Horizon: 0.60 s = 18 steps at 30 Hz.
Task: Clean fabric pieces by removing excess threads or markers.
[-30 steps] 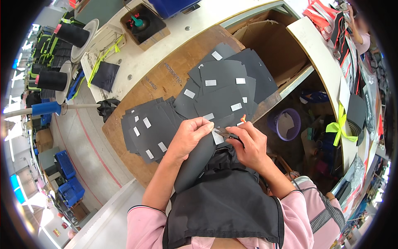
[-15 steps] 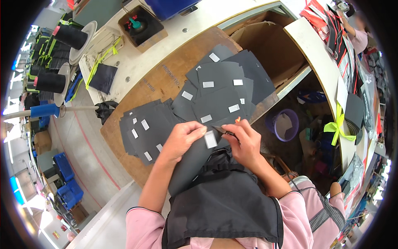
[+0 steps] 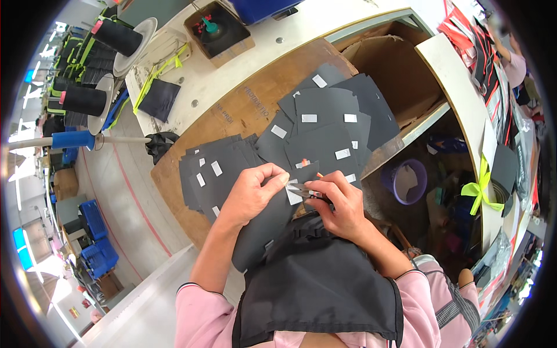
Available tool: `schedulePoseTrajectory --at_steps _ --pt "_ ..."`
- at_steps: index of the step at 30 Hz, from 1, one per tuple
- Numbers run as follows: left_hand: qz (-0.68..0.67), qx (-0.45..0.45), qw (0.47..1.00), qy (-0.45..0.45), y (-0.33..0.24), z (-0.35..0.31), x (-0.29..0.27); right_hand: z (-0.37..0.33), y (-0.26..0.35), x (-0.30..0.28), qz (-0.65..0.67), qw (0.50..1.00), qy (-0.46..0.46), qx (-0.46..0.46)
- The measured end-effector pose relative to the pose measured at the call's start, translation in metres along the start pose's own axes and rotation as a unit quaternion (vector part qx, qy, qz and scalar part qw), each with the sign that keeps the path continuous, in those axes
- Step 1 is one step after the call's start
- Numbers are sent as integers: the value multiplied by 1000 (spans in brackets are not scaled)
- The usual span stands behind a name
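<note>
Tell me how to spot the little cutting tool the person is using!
Find the brown wooden board covered with black fabric pieces. At its near edge, the right hand holds small metal snips. Unlike the flat black pieces around them, they are shiny, pointed and have an orange tip.

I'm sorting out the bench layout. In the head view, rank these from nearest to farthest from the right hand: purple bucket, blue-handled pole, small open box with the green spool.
From the right hand:
1. Purple bucket, just right, under the bench.
2. Small open box, far up, top of the table.
3. Blue-handled pole, far left.

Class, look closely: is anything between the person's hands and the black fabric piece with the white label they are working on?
No. The left hand already grips the black fabric piece, and the right hand holds small snips at its white label.
</note>
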<state>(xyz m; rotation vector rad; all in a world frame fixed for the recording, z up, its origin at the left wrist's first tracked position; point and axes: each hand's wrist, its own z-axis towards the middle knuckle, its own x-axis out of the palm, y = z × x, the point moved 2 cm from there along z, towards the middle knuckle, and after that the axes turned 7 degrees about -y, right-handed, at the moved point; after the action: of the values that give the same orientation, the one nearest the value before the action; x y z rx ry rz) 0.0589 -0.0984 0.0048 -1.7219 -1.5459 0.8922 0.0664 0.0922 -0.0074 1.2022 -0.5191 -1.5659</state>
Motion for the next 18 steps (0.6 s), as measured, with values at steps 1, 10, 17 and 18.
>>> schedulePoseTrajectory --at_steps 1,10,17,18 --pt "18 16 1000 3 -1 0 2 0 0 0 0 1000 1 -1" --pt "-40 -32 998 32 0 -2 3 3 5 -6 -65 997 6 -49" --pt "-6 -39 999 26 12 2 -6 1 -8 -2 -37 999 -2 22" --pt "59 4 998 14 14 3 -15 -1 -17 -3 -43 997 -17 58"
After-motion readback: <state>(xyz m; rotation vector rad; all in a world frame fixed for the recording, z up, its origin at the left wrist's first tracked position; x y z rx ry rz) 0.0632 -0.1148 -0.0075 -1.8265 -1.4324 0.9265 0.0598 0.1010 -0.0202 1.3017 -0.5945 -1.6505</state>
